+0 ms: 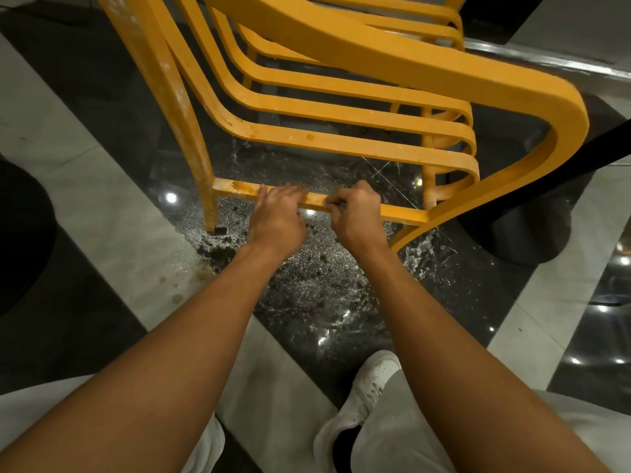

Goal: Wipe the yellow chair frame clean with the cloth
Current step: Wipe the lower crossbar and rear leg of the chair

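Observation:
The yellow chair frame (375, 145) fills the upper view, with curved slats and an armrest loop on the right. Its left leg (184, 107) is streaked with pale grime. Low down runs a crossbar (403, 212) with brownish stains near its left end. My left hand (278, 216) lies over the middle of this bar, fingers curled over its far side. My right hand (355, 213) sits just to the right of it, fingers curled tight, fingertips pinching the bar. No cloth shows in either hand.
Under the chair the dark marble floor (307, 285) is wet and spattered. Brown drips (177, 297) mark the pale tile strip at left. A black round base (526, 233) stands right of the chair, another dark round shape (20, 233) at far left. My white shoe (375, 380) is below.

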### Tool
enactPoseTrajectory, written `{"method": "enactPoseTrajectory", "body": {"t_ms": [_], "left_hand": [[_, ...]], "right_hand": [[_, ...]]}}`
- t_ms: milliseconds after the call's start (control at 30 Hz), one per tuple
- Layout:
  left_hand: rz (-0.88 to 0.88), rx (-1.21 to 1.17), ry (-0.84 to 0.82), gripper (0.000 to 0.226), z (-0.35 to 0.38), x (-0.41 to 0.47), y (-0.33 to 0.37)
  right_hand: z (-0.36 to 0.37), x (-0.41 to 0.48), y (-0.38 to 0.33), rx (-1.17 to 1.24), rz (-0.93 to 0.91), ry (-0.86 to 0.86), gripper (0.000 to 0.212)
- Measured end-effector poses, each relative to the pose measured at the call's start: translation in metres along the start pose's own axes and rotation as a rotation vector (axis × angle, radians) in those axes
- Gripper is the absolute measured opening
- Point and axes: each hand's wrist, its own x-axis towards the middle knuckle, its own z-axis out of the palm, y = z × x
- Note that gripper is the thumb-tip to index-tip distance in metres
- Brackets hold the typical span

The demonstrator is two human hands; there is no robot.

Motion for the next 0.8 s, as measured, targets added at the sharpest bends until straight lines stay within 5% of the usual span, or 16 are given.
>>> {"method": "enactPoseTrajectory", "body": {"t_ms": [167,300,800], "left_hand": [[-0.001,-0.008,-0.005,0.065,-0.002,-0.001,0.0],[-0.01,-0.012,-0.016,0.066,-0.002,0.0,0.001],[-0.061,0.005,0.04,0.058,-0.015,-0.002,-0.01]], "right_hand": [[-0.005,0.011,0.003,0.019,0.119,0.087,0.011],[0.005,0.002,-0.006,-0.019,-0.016,-0.005,0.013],[0.001,0.016,0.0,0.023,0.083,0.019,0.011]]}}
